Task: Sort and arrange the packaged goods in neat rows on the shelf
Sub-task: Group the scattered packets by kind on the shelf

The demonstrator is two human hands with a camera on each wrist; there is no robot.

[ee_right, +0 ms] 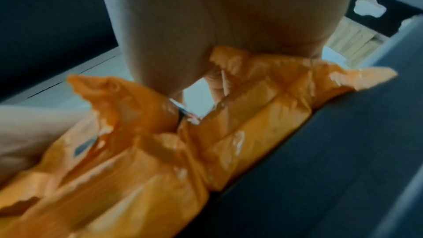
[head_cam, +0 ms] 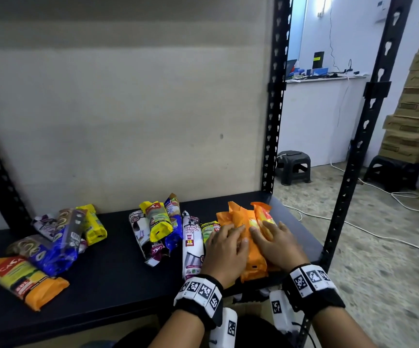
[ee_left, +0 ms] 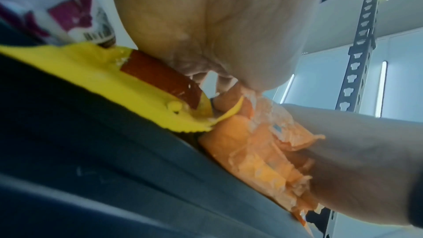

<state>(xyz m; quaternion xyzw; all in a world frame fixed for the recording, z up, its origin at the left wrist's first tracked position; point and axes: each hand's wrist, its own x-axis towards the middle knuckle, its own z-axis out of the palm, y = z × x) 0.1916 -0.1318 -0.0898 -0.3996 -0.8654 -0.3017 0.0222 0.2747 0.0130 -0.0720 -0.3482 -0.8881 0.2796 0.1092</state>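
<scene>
Several orange packs (head_cam: 243,217) lie side by side at the right end of the black shelf (head_cam: 118,272). My left hand (head_cam: 228,243) and right hand (head_cam: 276,241) both rest flat on them, fingers straight. The wrist views show each palm, left (ee_left: 217,24) and right (ee_right: 206,24), pressing down on the orange packs (ee_left: 263,151) (ee_right: 206,142). Left of my hands lie a white drawstring-bag pack (head_cam: 191,244) and a small green pack (head_cam: 209,231). A yellow, blue and white cluster (head_cam: 158,222) sits mid-shelf. Blue packs (head_cam: 60,247), a yellow pack (head_cam: 94,224) and an orange-yellow pack (head_cam: 25,280) lie scattered at the left.
Black slotted uprights (head_cam: 276,96) (head_cam: 369,121) frame the shelf's right end, and a beige back panel (head_cam: 128,121) closes the rear. Beyond stand a dark stool (head_cam: 293,167), stacked cardboard boxes (head_cam: 414,109) and white cables (head_cam: 379,237) on the floor.
</scene>
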